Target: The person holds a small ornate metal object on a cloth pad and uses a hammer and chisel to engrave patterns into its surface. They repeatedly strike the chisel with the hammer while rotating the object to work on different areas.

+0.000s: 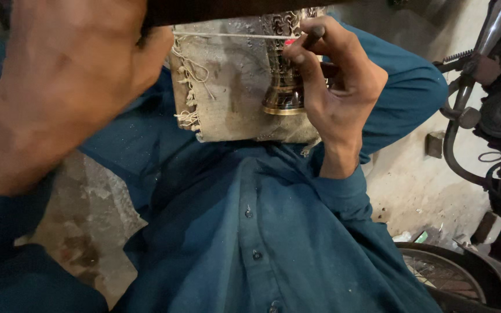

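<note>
Your right hand (334, 87) is curled tight round a thin dark engraving tool (313, 36), pinched near its tip, and that tip sits against the upper body of the ornate brass vase (285, 75). The vase lies on the frayed burlap cloth (227, 87) across your lap, its flared foot pointing toward you. Your left hand (59, 75) is up close to the camera, left of the vase, closed over a dark wooden block or handle (233, 8) that runs along the top edge of view; exactly how the fingers wrap it I cannot tell.

Keep the heel of your right hand braced against the vase so the point does not skate across the pattern. Short, light strokes look best here; the relief is fine and the metal curved. A taut white string (233, 36) crosses just above the vase, touching the cloth's top edge, so keep the tool clear of it.

To the right of the vase, well apart, stand a motorcycle's frame and pipes (482, 87), with a spoked wheel (453, 272) lower down. Your own left forearm blocks much of the view left of the vase.
</note>
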